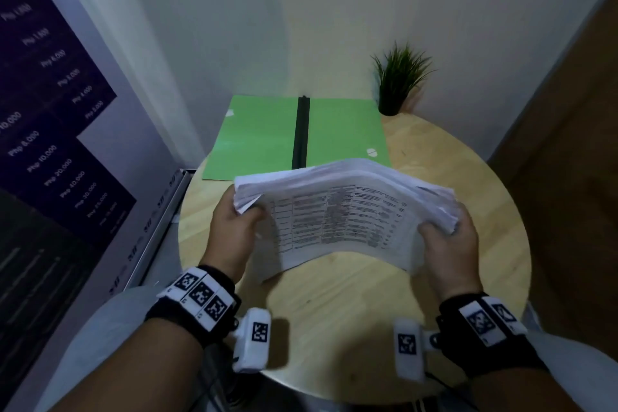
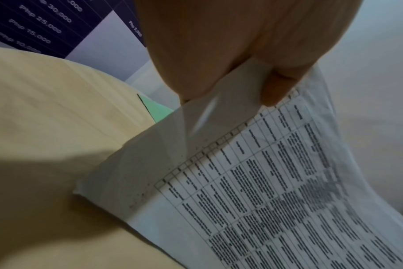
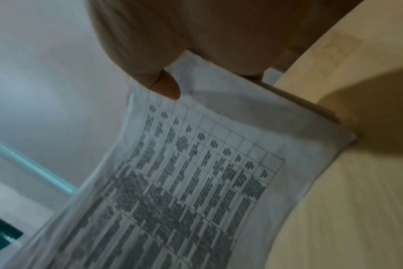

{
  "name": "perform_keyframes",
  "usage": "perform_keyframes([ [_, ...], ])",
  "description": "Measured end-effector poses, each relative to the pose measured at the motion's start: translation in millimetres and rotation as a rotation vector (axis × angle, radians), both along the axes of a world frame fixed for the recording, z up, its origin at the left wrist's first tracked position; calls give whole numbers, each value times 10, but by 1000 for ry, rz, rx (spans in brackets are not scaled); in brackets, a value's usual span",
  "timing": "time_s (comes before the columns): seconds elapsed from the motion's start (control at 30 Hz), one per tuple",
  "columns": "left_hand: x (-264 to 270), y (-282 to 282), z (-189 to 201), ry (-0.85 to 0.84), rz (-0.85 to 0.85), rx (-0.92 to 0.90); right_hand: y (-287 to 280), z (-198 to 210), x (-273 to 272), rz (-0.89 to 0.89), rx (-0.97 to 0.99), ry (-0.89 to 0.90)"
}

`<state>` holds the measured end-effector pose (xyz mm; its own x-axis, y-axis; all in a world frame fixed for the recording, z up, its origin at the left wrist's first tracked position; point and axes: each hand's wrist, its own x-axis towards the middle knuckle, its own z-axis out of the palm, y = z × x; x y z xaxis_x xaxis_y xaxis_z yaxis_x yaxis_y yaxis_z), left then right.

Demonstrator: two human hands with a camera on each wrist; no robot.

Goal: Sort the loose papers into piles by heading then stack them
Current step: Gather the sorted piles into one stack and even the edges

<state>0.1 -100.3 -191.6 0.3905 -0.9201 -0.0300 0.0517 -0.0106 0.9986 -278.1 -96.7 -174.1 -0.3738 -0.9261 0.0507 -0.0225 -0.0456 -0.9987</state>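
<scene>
A thick stack of white papers [image 1: 341,214] with a printed table on the top sheet hangs above the round wooden table [image 1: 351,304], bowed upward in the middle. My left hand [image 1: 235,221] grips its left edge, thumb on top. My right hand [image 1: 448,241] grips its right edge the same way. In the left wrist view the stack of papers [image 2: 276,191] runs down from my left hand [image 2: 242,60], whose thumb presses the top sheet. In the right wrist view my right hand [image 3: 191,45] pinches the stack of papers [image 3: 196,182] near its corner.
An open green folder [image 1: 264,137] with a black spine clip lies flat at the table's far side. A small potted plant [image 1: 398,80] stands at the back right by the wall. A dark printed board [image 1: 50,130] leans at the left, close to the table's edge.
</scene>
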Motion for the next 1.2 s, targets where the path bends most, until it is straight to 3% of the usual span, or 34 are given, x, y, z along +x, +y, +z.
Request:
perform_keyframes([
  [0.1, 22, 8, 51, 25, -22, -47, -5, 75, -66, -20, -15, -36],
  [0.3, 91, -13, -113, -97, -123, 96, -73, -22, -79, -32, 132, 71],
  [0.37, 68, 10, -76, -162, -104, 52, -74, 40, -92, -108, 81, 245],
  [0.43, -15, 61, 77, -247, -111, -40, -25, 180, -76, -71, -104, 570],
  [0.5, -125, 126, 274, -408, -171, -192, 66, 373, 26, 110, -220, 923],
  [0.57, -233, 211, 474, -640, -227, -376, 177, 557, 220, 274, -249, 1108],
  [0.67, -387, 339, 717, -998, -227, -506, 222, 650, 391, 388, -379, 1112],
  [0.77, -389, 416, 959, -1052, -167, -479, 179, 651, 311, 368, -480, 1006],
  [0.83, -234, 392, 1051, -1028, -82, -384, 166, 668, 197, 384, -481, 803],
  [0.9, -13, 340, 1086, -872, -57, -267, 144, 710, 85, 377, -497, 591],
  [1.07, 10, 251, 858, -66, -245, -298, 84, 723, 13, 209, -516, 436],
  [1.1, -60, 260, 831, -18, -259, -331, 82, 699, 28, 187, -520, 410],
  [1.2, -251, 288, 881, -127, -187, -467, 110, 670, 119, 120, -544, 284],
])
